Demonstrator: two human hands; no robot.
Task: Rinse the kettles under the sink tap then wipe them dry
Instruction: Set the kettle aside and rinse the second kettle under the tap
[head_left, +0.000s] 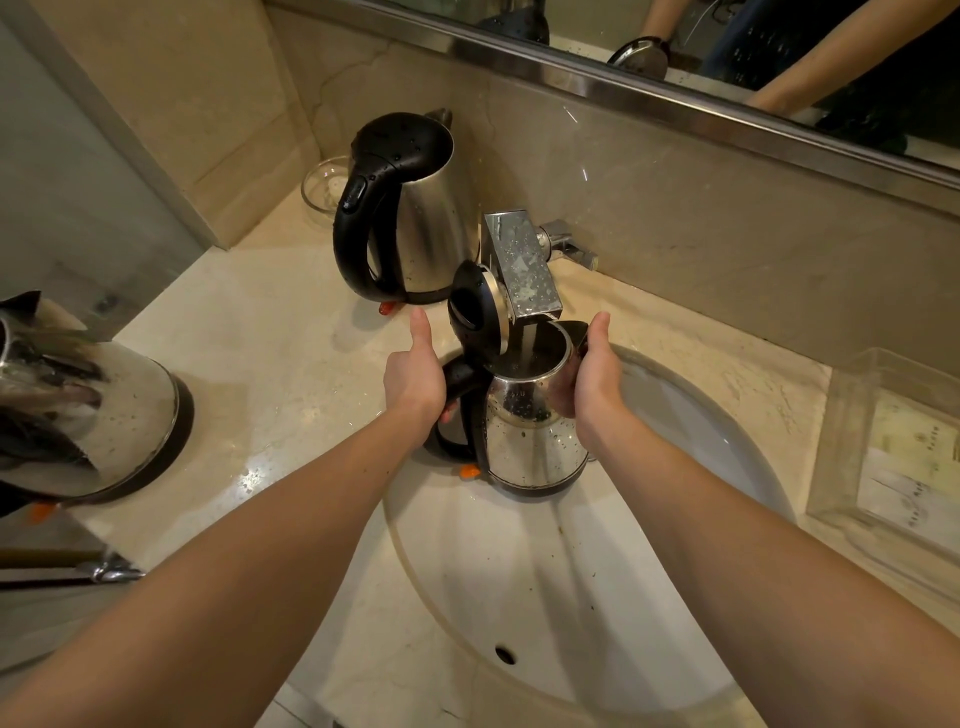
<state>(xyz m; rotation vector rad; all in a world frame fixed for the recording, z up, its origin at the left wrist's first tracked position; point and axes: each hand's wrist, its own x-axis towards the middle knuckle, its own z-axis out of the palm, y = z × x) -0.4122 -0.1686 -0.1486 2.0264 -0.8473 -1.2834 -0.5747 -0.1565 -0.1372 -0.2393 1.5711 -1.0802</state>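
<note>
A small clear glass bowl (323, 183) is set at the back left corner of the beige marble countertop (270, 353), close to the wall. A clear rectangular plastic tray (841, 431) is placed at the counter's right end, and pale printed cards (909, 452) are laid inside it. A metal-framed wall mirror (587, 21) is mounted above.

Head cam, looks fwd/down (close) onto sink (519, 571).

The near kettle (530, 431) is gleaming silver, speckled with droplets, its lid (475, 312) and handle (452, 441) showing black, its tab (470, 472) glowing orange. The back kettle (426, 228) is showing the same silver and black to me. The tabletop (280, 364) is looking veined cream, the sink (519, 571) white.
</note>
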